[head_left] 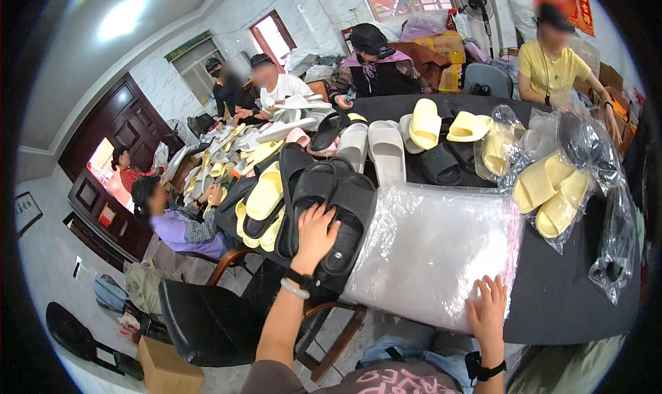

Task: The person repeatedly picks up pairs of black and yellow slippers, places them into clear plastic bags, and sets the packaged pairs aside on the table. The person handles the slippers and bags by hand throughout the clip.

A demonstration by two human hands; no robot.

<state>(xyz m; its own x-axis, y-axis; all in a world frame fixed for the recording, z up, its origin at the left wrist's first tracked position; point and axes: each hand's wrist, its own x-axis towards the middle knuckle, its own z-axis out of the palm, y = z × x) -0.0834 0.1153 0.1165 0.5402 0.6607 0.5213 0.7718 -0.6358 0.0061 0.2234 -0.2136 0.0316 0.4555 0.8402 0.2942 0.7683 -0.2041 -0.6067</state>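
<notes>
Two bare hands are at work over a dark table (572, 304). The left hand (315, 230) lies palm down with its fingers spread on a pair of black slippers (336, 208), touching the top one without closing round it; a black band and a pale bangle sit on that wrist. The right hand (488, 306) rests flat, fingers loosely splayed, on the near edge of a stack of clear plastic bags (431, 249), pressing on it rather than gripping it. The stack lies between the two hands, just right of the black slippers. Beyond the left hand sits a heap of yellow slippers (263, 199), and farther off, white slippers (376, 146) stand in a row. Up and to the right of the right hand lie yellow slippers already in clear bags (555, 190). Several other people sit round the far side of the table, one in a yellow shirt (548, 66).
</notes>
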